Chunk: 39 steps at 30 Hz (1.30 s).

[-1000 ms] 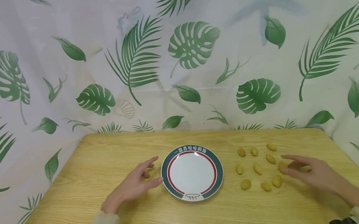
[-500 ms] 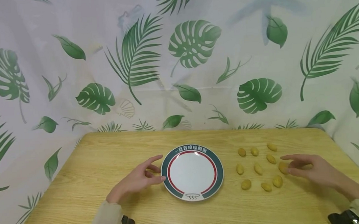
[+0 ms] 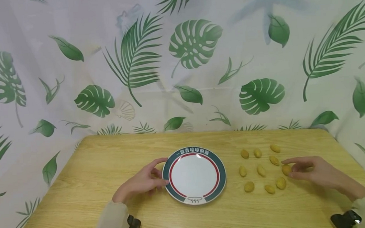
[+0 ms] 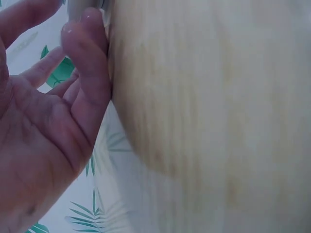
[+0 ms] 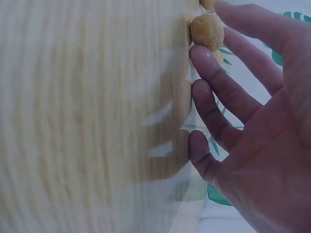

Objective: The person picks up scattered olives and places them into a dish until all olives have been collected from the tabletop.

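Note:
A round plate (image 3: 194, 173) with a dark green rim, white characters and a red inner ring lies on the table. My left hand (image 3: 142, 180) holds it at its left edge, thumb over the rim and fingers beside and below. In the left wrist view, the fingers of the left hand (image 4: 53, 107) curl against the table. Right of the plate, my right hand (image 3: 317, 172) has thumb and index finger at a small yellow-brown, rough oval piece (image 3: 286, 170). The right wrist view shows that piece (image 5: 207, 32) between them, while the other fingertips (image 5: 200, 141) touch the table.
Several similar yellow-brown pieces (image 3: 261, 170) lie in loose rows between the plate and my right hand. The wooden table (image 3: 125, 148) ends at a leaf-patterned curtain (image 3: 196, 75) behind. A dark device (image 3: 134, 224) sits at my left wrist.
My left hand has moved right onto the plate's rim, its thumb now over the edge. The right hand's thumb and index finger have settled closer around the rightmost piece. Plate and pieces stay in place.

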Tool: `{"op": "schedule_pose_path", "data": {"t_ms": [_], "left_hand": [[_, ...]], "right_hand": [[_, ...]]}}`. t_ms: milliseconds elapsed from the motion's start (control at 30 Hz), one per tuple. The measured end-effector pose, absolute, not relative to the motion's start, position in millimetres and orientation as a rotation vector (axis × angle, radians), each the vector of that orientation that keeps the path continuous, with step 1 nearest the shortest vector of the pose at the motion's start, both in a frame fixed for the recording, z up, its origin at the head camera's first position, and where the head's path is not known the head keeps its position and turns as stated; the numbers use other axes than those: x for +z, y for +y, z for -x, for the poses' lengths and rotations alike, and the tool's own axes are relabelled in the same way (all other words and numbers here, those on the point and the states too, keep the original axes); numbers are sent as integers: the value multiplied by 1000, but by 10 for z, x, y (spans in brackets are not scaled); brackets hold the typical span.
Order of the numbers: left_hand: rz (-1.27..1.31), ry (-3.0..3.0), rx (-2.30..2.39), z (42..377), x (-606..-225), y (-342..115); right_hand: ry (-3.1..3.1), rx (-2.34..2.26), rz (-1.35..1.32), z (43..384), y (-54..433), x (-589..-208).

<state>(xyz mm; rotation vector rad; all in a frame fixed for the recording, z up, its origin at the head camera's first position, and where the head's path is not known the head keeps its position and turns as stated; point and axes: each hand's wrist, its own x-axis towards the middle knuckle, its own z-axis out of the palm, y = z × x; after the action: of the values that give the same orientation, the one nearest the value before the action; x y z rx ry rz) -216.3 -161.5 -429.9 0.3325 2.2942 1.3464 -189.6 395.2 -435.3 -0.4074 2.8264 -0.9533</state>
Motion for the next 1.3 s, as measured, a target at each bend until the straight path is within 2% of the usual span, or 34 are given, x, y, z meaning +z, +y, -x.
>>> {"op": "schedule_pose_path", "data": {"t_ms": [733, 1300], "left_hand": [[-335, 2209, 1278, 2235, -4246, -1513], [-375, 2217, 1268, 2240, -4277, -1518]], "right_hand": [[2917, -873, 347, 1899, 3874, -4346], [2973, -895, 413, 1898, 3791, -4298]]}}
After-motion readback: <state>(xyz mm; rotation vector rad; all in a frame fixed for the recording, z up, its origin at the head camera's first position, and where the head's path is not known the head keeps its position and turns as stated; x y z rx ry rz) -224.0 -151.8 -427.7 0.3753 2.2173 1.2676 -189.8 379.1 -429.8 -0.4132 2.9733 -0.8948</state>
